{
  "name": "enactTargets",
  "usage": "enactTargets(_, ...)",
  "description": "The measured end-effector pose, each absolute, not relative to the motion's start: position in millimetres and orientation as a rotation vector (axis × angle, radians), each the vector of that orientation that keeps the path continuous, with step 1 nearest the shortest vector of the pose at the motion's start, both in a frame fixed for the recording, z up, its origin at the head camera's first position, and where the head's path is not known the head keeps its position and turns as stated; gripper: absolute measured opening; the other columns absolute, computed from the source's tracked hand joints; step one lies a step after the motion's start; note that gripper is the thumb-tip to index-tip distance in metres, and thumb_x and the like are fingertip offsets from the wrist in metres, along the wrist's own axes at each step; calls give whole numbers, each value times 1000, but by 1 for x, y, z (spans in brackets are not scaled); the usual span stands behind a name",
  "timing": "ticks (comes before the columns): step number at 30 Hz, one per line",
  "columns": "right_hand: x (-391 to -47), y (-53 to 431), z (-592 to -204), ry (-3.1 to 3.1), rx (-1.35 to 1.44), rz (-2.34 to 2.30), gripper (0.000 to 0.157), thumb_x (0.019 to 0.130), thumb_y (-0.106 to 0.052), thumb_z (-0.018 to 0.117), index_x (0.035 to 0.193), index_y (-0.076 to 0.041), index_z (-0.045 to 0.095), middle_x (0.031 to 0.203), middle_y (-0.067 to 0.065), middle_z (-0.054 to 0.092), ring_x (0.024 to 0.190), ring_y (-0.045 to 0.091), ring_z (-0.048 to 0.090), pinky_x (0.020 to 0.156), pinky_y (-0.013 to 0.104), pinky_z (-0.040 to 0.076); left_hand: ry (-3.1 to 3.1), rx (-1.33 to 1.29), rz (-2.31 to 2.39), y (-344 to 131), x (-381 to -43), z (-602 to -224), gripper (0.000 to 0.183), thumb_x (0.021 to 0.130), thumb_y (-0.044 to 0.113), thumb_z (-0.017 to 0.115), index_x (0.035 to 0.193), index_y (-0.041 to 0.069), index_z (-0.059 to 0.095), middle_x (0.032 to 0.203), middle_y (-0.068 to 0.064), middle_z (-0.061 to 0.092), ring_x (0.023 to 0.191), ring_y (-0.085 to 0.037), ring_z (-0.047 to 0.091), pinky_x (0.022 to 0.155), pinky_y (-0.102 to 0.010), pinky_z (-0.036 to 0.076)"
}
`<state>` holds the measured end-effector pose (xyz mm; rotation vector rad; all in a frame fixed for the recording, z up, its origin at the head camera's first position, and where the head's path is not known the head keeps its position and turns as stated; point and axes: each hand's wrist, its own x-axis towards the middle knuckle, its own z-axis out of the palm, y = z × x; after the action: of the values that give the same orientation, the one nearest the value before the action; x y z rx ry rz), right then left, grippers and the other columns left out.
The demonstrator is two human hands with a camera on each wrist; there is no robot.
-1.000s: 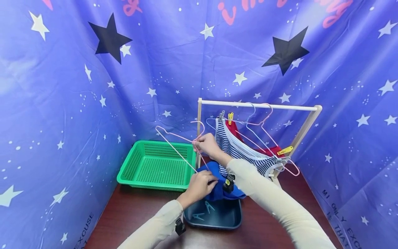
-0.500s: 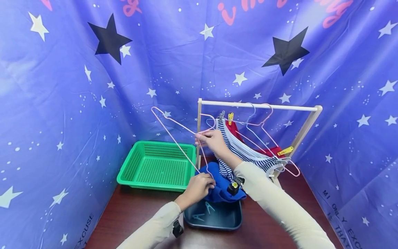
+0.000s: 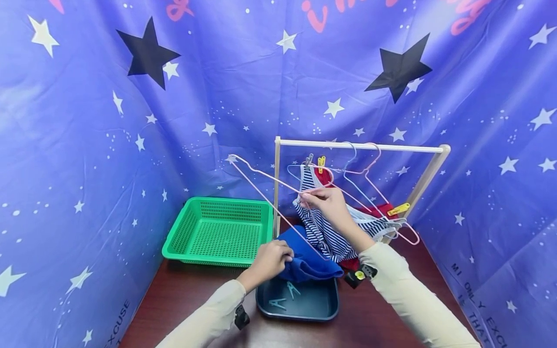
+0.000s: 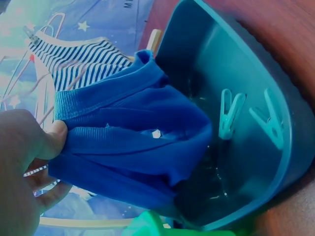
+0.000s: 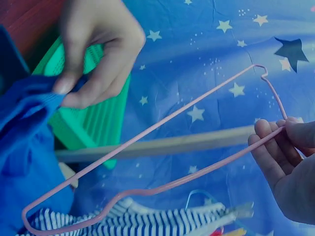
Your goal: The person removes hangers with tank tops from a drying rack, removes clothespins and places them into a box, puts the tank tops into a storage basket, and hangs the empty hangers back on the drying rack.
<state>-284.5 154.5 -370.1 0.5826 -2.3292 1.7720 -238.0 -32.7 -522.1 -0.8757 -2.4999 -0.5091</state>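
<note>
My left hand (image 3: 270,261) pinches the ribbed edge of a blue cloth garment (image 4: 123,105), which droops over the dark tray (image 3: 304,309). Up and to the right, my right hand (image 3: 330,209) holds a pink wire hanger (image 5: 170,186) near its neck, between thumb and fingers. One end of the hanger points up and left; the other overlaps the blue garment in the head view. No clothing is on this hanger. In the right wrist view, the left hand (image 5: 101,59) and garment are apart from the right hand.
Behind stands a wooden rack (image 3: 357,145). A striped garment (image 3: 319,232) and a red garment (image 3: 378,211) hang there, clipped to hangers. Teal clothespins (image 4: 230,114) lie inside the tray. A green basket (image 3: 217,263) sits on the left.
The hanger's lower end has left my left hand, which now grips only the blue garment. My right hand has moved right with the hanger, tilting it.
</note>
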Motion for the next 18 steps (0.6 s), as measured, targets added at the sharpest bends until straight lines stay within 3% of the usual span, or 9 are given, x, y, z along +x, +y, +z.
enactTargets(9, -276, 196, -393, -2473, 569, 1746, 23, 96, -2, 67, 103, 19, 71, 97, 37, 71, 72, 9, 75, 70, 21, 61, -2673, -777, -773, -41, -248, -492, 10, 83, 12, 79, 76, 18, 76, 77, 8, 70, 74, -11, 67, 65, -26, 53)
enactTargets(18, -274, 221, -415, -2618, 552, 1641, 23, 97, -4, 67, 104, 17, 72, 90, 30, 74, 70, 13, 74, 66, 22, 60, -2729, -645, -1248, -52, -271, -447, 7, 85, 5, 77, 80, 10, 78, 81, -1, 76, 72, -6, 61, 71, -23, 52)
